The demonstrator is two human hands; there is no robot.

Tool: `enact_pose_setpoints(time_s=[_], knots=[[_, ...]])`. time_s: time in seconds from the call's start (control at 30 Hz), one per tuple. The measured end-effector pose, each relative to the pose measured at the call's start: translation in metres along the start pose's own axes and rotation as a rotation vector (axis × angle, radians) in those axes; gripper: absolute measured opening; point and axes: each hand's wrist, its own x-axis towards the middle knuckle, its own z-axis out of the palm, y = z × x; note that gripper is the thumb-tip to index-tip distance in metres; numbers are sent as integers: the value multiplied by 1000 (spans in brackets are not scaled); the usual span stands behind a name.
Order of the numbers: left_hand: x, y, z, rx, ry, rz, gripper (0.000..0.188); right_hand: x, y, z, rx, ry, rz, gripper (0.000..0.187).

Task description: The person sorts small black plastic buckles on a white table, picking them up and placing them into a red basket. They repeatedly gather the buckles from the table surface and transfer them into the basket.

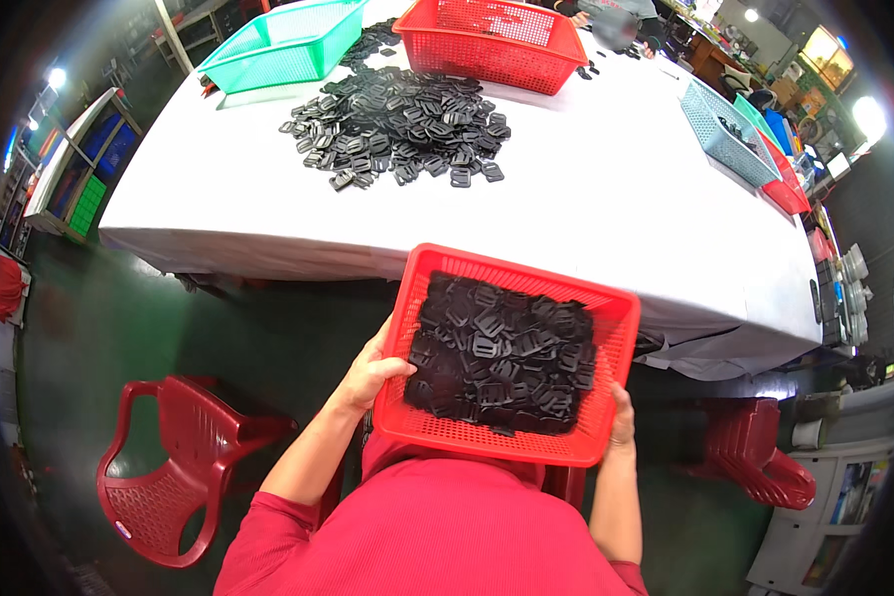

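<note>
A red plastic basket (621, 328) is held in front of me, close to the table's near edge. Inside it lies a heap of black plastic strap buckles (502, 348). My left hand (375, 370) grips the basket's left side, its thumb over the rim. On the opposite side, my right hand (621, 417) is closed on the right wall near the lower corner; part of its fingers is hidden by the basket. Beyond, a loose pile of the same black buckles (397, 124) is spread on the white-covered table (586, 189).
A green basket (288, 45) and another red basket (492, 45) stand behind the pile. On the table's right edge sits a grey-blue basket (730, 139). Dark red chairs stand at left (184, 457) and right (755, 452). Another person (626, 12) is at the far side.
</note>
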Motion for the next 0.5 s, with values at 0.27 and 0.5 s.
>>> enact_pose_setpoints(time_s=[0.27,0.5], knots=[[38,86,54,-99,-91,-4,75,-26,-106,64,-38,-101,-175,49],[195,211,63,399,-209,43,42,56,-232,161,-36,-244,-289,50]])
